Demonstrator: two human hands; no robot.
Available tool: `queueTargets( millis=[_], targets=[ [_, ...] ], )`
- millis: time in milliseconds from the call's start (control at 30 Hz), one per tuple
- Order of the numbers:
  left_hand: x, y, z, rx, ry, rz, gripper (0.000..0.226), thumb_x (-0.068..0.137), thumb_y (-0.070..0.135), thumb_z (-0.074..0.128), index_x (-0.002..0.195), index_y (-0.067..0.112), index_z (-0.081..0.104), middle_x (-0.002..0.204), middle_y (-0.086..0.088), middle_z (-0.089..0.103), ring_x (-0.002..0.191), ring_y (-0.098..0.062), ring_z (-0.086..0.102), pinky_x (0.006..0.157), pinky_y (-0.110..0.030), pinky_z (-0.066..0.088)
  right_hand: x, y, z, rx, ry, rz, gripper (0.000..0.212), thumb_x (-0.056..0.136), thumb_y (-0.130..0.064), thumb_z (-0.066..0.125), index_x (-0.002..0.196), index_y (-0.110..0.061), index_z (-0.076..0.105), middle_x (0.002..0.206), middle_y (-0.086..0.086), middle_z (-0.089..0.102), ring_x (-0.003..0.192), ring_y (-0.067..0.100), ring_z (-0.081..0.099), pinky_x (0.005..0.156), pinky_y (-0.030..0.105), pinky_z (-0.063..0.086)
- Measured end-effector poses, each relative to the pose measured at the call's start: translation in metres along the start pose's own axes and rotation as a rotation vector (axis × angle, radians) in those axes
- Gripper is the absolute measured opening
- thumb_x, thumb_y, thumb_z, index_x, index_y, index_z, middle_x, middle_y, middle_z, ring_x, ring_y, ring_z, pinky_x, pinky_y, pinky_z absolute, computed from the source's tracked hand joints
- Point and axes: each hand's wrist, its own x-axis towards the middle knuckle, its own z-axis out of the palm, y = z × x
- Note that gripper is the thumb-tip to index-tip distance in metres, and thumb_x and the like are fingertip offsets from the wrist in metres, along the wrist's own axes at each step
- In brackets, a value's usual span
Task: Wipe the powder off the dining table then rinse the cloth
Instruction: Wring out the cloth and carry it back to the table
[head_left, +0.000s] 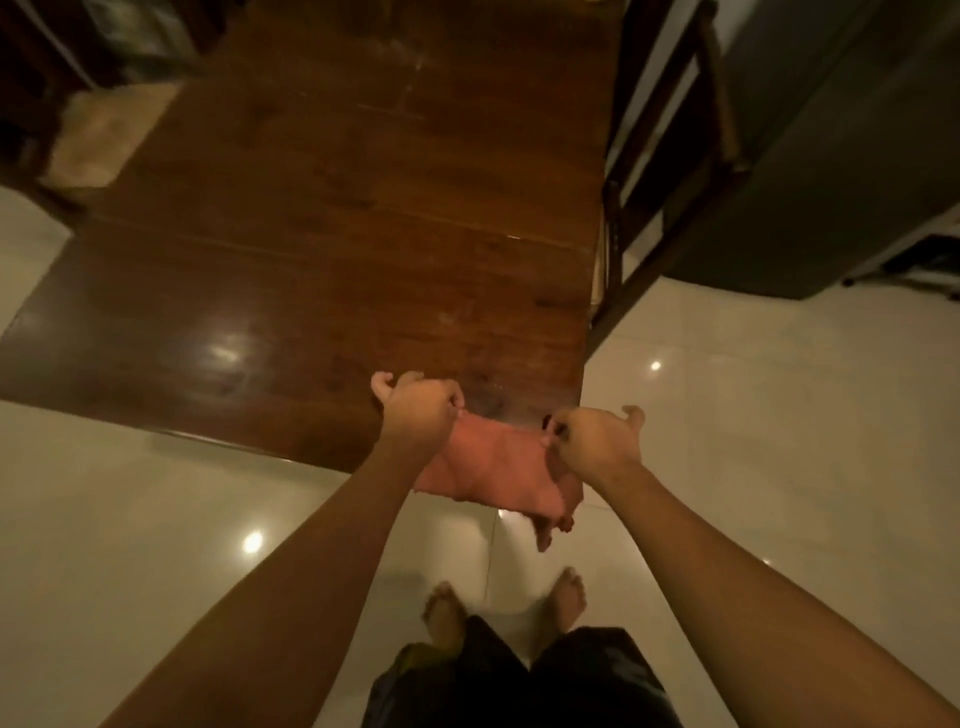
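Cloth (493, 475), pink and limp, hangs stretched between both hands at the near right corner of the wooden counter (322, 260). Left hand (418, 410) pinches one upper corner shut, right hand (597, 441) pinches the other. Faint pale streaks (410, 78) show on the counter's far end. Bare feet (447, 618) stand on the tiled floor (753, 415) below the cloth.

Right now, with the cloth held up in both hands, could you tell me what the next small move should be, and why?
Probably lower the pink cloth flat onto the dining table. The left hand and right hand pinch its upper corners at the near edge, and faint pale streaks remain on the wood farther away.
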Motion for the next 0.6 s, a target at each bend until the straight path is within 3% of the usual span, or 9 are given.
queueTargets(
  millis=[67, 133, 200, 300, 467, 533, 600],
  targets=[
    [-0.008, -0.006, 0.012, -0.024, 0.054, 0.029, 0.016, 0.093, 0.03, 0.049, 0.103, 0.034, 0.061, 0.105, 0.008, 0.063, 0.129, -0.017, 0.042, 0.107, -0.05, 0.015, -0.003, -0.005, 0.005, -0.008, 0.05, 0.1, 0.018, 0.095, -0.045, 0.053, 0.097, -0.038, 0.07, 0.091, -0.009, 0.072, 0.101, 0.021, 0.064, 0.115, 0.058, 0.004],
    [-0.021, -0.012, 0.024, -0.044, 0.184, 0.099, 0.023, 0.092, 0.032, 0.048, 0.113, 0.033, 0.057, 0.106, 0.003, 0.062, 0.121, -0.021, 0.049, 0.104, -0.05, 0.019, -0.01, -0.009, 0.013, -0.007, 0.093, 0.168, 0.019, 0.097, -0.046, 0.052, 0.1, -0.038, 0.069, 0.09, -0.009, 0.071, 0.102, 0.021, 0.064, 0.116, 0.063, -0.001],
    [-0.036, -0.023, 0.034, -0.039, 0.205, 0.128, 0.035, 0.093, 0.041, 0.05, 0.127, 0.033, 0.05, 0.123, -0.002, 0.052, 0.123, -0.021, 0.046, 0.103, -0.049, 0.021, -0.016, -0.012, 0.021, 0.002, 0.149, 0.185, 0.019, 0.098, -0.045, 0.052, 0.102, -0.037, 0.069, 0.09, -0.008, 0.07, 0.102, 0.021, 0.063, 0.116, 0.065, -0.002],
    [-0.049, -0.045, 0.047, -0.022, 0.141, 0.138, 0.045, 0.094, 0.053, 0.045, 0.137, 0.039, 0.041, 0.145, -0.003, 0.034, 0.135, -0.021, 0.034, 0.106, -0.051, 0.023, -0.02, -0.014, 0.028, 0.049, 0.21, 0.222, 0.02, 0.097, -0.05, 0.055, 0.098, -0.036, 0.069, 0.085, -0.008, 0.07, 0.098, 0.021, 0.064, 0.115, 0.06, 0.006],
    [-0.039, -0.057, 0.036, -0.055, 0.092, 0.144, 0.042, 0.097, 0.045, 0.046, 0.139, 0.044, 0.039, 0.15, -0.007, 0.027, 0.14, -0.024, 0.025, 0.11, -0.055, 0.02, -0.014, -0.02, 0.025, 0.074, 0.281, 0.296, 0.031, 0.088, -0.063, 0.06, 0.089, -0.033, 0.069, 0.072, -0.009, 0.066, 0.088, 0.021, 0.064, 0.107, 0.05, 0.022],
    [-0.035, -0.056, 0.028, -0.052, 0.102, 0.13, 0.042, 0.099, 0.039, 0.047, 0.14, 0.043, 0.04, 0.149, -0.01, 0.028, 0.138, -0.028, 0.027, 0.11, -0.054, 0.024, -0.015, -0.02, 0.023, 0.087, 0.278, 0.258, 0.028, 0.086, -0.061, 0.064, 0.097, -0.035, 0.066, 0.086, -0.005, 0.07, 0.102, 0.025, 0.063, 0.112, 0.056, 0.017],
    [-0.033, -0.055, 0.025, -0.029, 0.106, 0.109, 0.044, 0.099, 0.038, 0.047, 0.143, 0.041, 0.039, 0.148, -0.013, 0.028, 0.135, -0.032, 0.029, 0.108, -0.052, 0.032, -0.023, -0.022, 0.025, 0.061, 0.27, 0.201, 0.033, 0.086, -0.054, 0.067, 0.115, -0.038, 0.06, 0.119, 0.004, 0.065, 0.129, 0.031, 0.049, 0.116, 0.063, 0.002]
  ],
)
